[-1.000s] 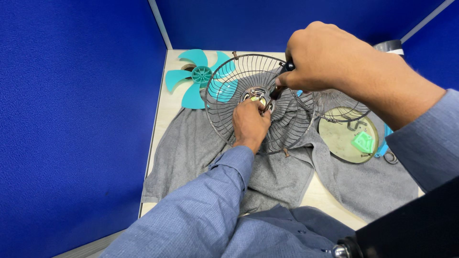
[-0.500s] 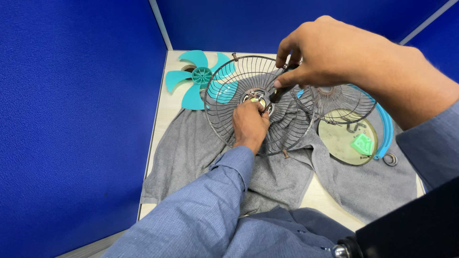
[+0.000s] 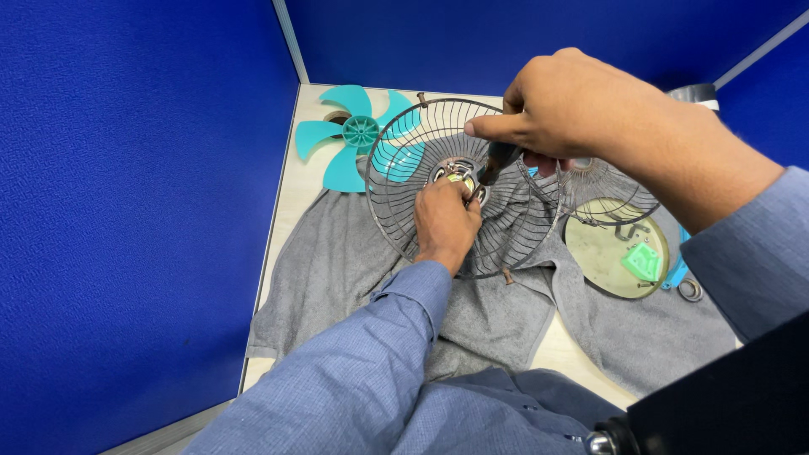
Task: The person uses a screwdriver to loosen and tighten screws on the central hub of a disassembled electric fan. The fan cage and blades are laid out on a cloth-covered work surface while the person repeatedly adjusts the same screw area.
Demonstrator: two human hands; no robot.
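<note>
Wire fan guard (image 3: 421, 160) stands tilted on a grey cloth (image 3: 337, 270) spread over the desk (image 3: 291, 198), its hub facing up toward the camera.

Left hand (image 3: 445, 221) reaches inside the guard, fingers curled shut around the metal hub piece (image 3: 459, 173) at the centre. Right hand (image 3: 581, 114) comes from above, fingers pinched closed on a dark-handled screwdriver (image 3: 497, 160) whose tip points down at that hub. The tip itself is hidden behind the hand and the wires; I cannot tell whether it is seated in a screw head.

Nearby: teal fan blade (image 3: 358, 135) lying flat at the far corner, touching the guard's rim. Round beige disc (image 3: 617, 248) with a green label to the right, partly under a second wire guard (image 3: 607, 190). A small metal ring (image 3: 689, 290) just beside the disc.

Judgement on doing this step well:
- Keep the left hand firm on the hub so the guard cannot spin with the driver.
- Hold the driver in line with the screw axis; a slanted tip likely slips and rounds the head.
- Press down before turning.
- The cloth should catch a loose screw, but it could roll under the folds.
</note>
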